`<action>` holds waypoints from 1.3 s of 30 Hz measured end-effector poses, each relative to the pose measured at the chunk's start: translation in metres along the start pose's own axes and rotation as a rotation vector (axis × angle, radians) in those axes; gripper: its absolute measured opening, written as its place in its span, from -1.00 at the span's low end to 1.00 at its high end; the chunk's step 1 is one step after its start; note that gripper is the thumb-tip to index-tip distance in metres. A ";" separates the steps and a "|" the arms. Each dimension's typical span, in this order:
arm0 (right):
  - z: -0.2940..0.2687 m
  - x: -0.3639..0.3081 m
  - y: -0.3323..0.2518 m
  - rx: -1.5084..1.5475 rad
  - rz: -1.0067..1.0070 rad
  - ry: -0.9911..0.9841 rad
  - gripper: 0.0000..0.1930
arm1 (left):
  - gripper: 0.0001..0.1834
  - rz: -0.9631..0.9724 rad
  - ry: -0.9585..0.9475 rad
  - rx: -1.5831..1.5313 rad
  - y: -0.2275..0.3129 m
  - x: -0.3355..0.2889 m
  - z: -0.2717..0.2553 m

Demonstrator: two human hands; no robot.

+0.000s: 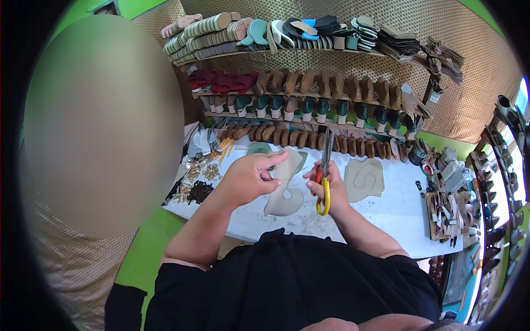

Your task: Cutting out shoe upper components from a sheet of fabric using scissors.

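Observation:
My left hand pinches the upper edge of a beige cut-out piece of sheet material shaped like a shoe upper, holding it up over the white table. My right hand grips scissors with orange and yellow handles, the blades pointing up beside the piece's right edge. A second beige sheet with a curved outline lies flat on the table just right of my right hand.
Wall shelves behind the table carry rows of soles, brown heels and green-topped heels. Small metal bits and dark pieces lie at the table's left. Tools and tins crowd the right end. A blurred person stands at left.

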State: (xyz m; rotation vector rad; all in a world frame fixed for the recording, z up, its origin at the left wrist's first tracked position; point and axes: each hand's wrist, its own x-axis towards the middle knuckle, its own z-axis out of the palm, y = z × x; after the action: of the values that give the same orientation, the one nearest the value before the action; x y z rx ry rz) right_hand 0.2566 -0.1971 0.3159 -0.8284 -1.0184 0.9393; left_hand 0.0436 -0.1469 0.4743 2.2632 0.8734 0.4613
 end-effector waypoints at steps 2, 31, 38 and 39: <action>0.006 0.007 -0.023 0.044 -0.009 -0.010 -0.46 | -0.30 0.018 -0.009 -0.024 -0.008 -0.001 0.004; 0.019 0.003 -0.069 -0.003 0.226 -0.139 -0.53 | -0.64 0.882 0.577 0.746 -0.069 -0.029 0.066; -0.013 -0.014 -0.041 -0.321 0.056 -0.257 -0.44 | -0.49 0.753 0.618 0.636 -0.072 -0.029 0.061; -0.014 -0.019 -0.033 -0.334 0.064 -0.315 -0.40 | -0.45 0.750 0.626 0.618 -0.072 -0.028 0.060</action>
State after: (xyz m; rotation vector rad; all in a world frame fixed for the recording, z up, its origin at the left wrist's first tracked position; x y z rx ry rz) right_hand 0.2737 -0.2285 0.3347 -1.0136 -1.4562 0.9875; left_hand 0.0216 -0.1529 0.3792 3.0616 0.4207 1.4603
